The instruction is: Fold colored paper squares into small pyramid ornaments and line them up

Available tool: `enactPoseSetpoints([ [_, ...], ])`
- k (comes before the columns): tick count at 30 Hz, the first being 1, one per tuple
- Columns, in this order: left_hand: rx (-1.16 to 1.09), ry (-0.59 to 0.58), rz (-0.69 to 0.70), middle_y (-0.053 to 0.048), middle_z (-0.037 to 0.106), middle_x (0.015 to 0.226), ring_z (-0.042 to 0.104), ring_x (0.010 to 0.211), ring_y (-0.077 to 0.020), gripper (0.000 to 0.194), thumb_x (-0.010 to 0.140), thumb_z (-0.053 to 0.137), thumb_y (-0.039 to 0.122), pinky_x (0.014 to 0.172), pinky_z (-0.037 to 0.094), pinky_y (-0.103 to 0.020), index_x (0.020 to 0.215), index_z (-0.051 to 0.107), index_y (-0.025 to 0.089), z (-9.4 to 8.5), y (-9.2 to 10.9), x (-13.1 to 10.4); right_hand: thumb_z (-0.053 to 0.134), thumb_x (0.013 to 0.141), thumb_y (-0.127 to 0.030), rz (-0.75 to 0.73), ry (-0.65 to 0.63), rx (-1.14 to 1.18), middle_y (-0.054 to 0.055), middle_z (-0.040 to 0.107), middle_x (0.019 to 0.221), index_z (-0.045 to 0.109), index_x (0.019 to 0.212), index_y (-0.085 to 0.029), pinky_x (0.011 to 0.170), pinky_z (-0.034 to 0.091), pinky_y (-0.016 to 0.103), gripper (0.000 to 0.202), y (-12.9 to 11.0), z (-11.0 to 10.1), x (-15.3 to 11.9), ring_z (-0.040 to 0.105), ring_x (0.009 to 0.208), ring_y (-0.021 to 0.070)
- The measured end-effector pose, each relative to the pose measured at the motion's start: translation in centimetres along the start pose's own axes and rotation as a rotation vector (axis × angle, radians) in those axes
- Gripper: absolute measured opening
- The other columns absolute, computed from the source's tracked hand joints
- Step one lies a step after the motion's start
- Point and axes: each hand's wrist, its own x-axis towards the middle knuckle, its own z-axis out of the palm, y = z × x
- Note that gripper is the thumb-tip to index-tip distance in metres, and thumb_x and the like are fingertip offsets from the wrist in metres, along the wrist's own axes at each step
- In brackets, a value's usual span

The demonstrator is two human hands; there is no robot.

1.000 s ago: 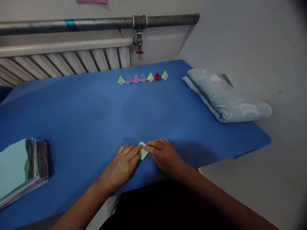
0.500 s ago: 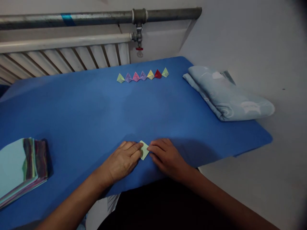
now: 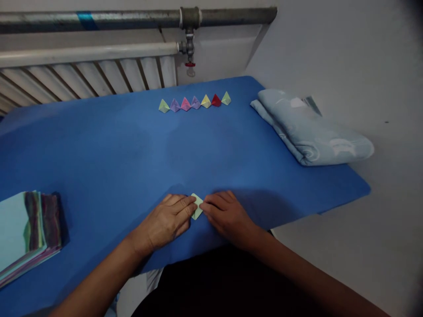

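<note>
A small light-green folded paper (image 3: 197,208) lies on the blue table (image 3: 139,154) near its front edge, one corner pointing away from me. My left hand (image 3: 168,220) is closed at its left side, with the fingertips pressing on the paper. From the other side, my right hand (image 3: 228,215) pinches the right corner between thumb and fingers. The thumb of my left hand is mostly hidden. Farther back stands a row of several small folded paper pieces (image 3: 195,102) in green, purple, pink, yellow and red.
At the left lies a stack of coloured paper sheets (image 3: 20,233). A folded pale-blue cloth (image 3: 317,136) rests at the table's right end. Behind the table are a white radiator (image 3: 99,57) and a metal pipe (image 3: 132,20) with a red-handled valve (image 3: 190,64).
The fingers of both hands have shifted slightly on the green paper, the right ones closing in on its corner. The whole view has moved a little, so everything sits slightly farther left.
</note>
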Motion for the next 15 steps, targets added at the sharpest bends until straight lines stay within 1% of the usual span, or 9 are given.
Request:
enactPoseSetpoints([
  [5,-0.053,-0.012,-0.019,-0.013,0.063,0.122,0.06,0.107,-0.0245,0.032,0.089,0.051,0.023,0.088,0.051,-0.043,0.12,0.058,0.016,-0.22,0.09,0.17,0.045,0.093,-0.016,-0.001,0.008,-0.019,0.006,0.066,0.097,0.063,0.1,-0.017,0.075,0.036,0.034,0.019,-0.05,-0.03,0.05,0.052,0.087,0.0182],
  [8,-0.019,0.022,-0.008,-0.012,0.064,0.12,0.06,0.105,-0.023,0.028,0.09,0.051,0.02,0.086,0.052,-0.041,0.116,0.059,0.016,-0.05,0.09,0.21,0.045,0.093,-0.016,0.008,0.011,-0.027,0.006,0.065,0.097,0.063,0.1,-0.017,0.075,0.036,0.034,0.02,-0.06,0.04,0.06,0.052,0.085,0.0182],
  [11,0.013,0.044,-0.001,-0.011,0.065,0.119,0.061,0.101,-0.0217,0.024,0.091,0.051,0.019,0.082,0.053,-0.039,0.113,0.061,0.016,0.2,0.08,0.19,0.046,0.093,-0.018,0.02,0.009,-0.026,0.007,0.065,0.096,0.064,0.098,-0.018,0.075,0.036,0.034,0.018,-0.12,0.05,0.05,0.052,0.084,0.0184],
  [15,0.037,0.064,-0.009,-0.01,0.066,0.118,0.061,0.099,-0.0215,0.024,0.091,0.052,0.018,0.083,0.052,-0.039,0.114,0.059,0.015,0.35,0.25,0.14,0.049,0.092,-0.018,0.024,0.019,-0.015,0.006,0.066,0.095,0.063,0.098,-0.017,0.075,0.036,0.034,0.016,-0.17,-0.04,0.04,0.051,0.084,0.0182],
])
